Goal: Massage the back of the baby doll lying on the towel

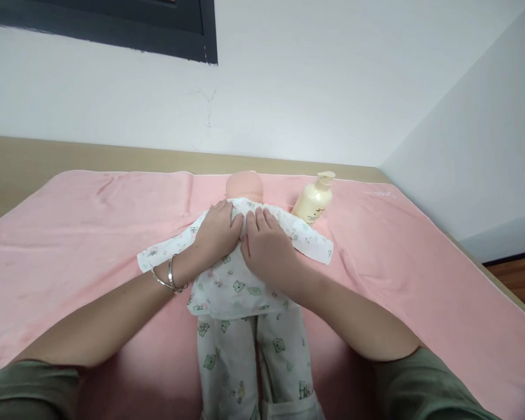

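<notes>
A baby doll lies stretched out with its bald head (pixel 244 185) at the far end and no face showing. It wears a white top (pixel 231 291) printed with small green bears, and matching trousers (pixel 227 356). My left hand (pixel 221 227) rests flat on the upper part of the top, near one shoulder. Beside it, my right hand (pixel 269 248) lies on the cloth too, fingers stretched toward the head. Both hands are open and hold nothing; their thumbs are close together. The doll's sleeves spread out to either side.
Under the doll is a pink mat (pixel 398 262) on a wooden surface (pixel 21 157). A cream pump bottle (pixel 314 201) leans at the doll's right-hand sleeve in view. White walls (pixel 297 87) stand behind and to the right, with a dark frame (pixel 157 35) at upper left.
</notes>
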Demonstrator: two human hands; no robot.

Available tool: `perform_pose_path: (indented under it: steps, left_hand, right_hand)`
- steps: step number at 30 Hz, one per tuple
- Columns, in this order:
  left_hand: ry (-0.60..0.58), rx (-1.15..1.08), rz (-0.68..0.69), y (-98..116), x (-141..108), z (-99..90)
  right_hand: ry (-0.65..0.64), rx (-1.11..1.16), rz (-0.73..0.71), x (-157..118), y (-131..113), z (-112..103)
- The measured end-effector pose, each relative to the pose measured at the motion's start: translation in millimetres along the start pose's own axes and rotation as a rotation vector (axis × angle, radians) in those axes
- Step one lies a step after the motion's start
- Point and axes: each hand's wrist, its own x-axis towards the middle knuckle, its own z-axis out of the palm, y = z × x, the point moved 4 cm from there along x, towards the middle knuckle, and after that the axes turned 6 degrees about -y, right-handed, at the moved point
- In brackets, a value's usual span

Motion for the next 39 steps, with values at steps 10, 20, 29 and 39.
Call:
perform_pose_path:
  steps: [10, 20, 29, 39]
  left_hand:
    - [0.091, 0.132, 0.157, 28, -29, 4.2]
    - [0.004, -0.038, -0.031, 5, -4, -0.8]
    - [0.089, 0.164, 0.152, 19, -17, 1.2]
    - [0.033, -0.013, 0.079, 17, -16, -2.0]
  right_hand:
    - [-0.016, 0.199, 0.077, 40, 43, 7]
    - [0.029, -0.024, -0.058, 14, 14, 5]
    - [-0.024, 0.113, 0.034, 28, 31, 5]
    - [-0.039, -0.024, -0.039, 23, 25, 7]
